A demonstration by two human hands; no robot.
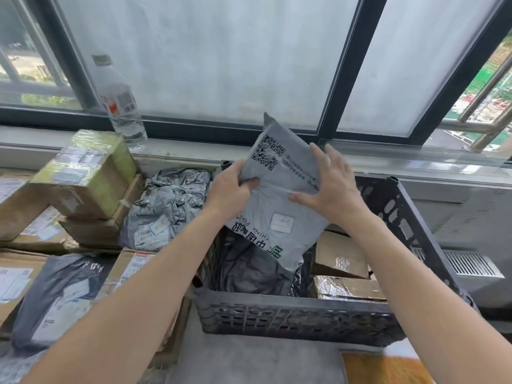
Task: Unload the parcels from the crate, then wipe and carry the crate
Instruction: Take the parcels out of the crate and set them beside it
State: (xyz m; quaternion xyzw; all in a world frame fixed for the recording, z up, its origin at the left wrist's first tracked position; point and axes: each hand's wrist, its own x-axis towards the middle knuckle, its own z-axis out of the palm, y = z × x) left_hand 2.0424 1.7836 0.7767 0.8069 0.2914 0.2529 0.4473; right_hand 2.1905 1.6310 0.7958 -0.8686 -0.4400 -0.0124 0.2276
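From my remote seat I saw the grey plastic mailer parcel w/ a QR code and "CHINA POST" print [277, 189] held tilted at frame centre, over the dark grey perforated plastic crate [291, 311]. Its top corner pointed up toward the window and its lower end hung inside the crate's opening.

The L hand [232, 187] gripped the parcel's left edge: fingers curled, thumb pressed on the printed face, plastic bunched at the pinch. The R hand [332, 187] lay on the right edge w/ fingers nearly straight and spread and thumb stretched across the face. I couldn't tell if any fingers went behind the parcel.

Inside the crate, lower centre, lay a dark grey plastic bag [249, 267]. To its right were 2 brown taped cardboard boxes [340, 259], 1 beside the other.

Left of the crate sat a crumpled silver-grey poly bag [166, 206]. Further left a green-taped cardboard box [88, 173] topped a pile of other boxes. A flat dark grey mailer w/ a white label [61, 295] lay at lower left.

A clear plastic water bottle [122, 106] stood on the sill at upper left.
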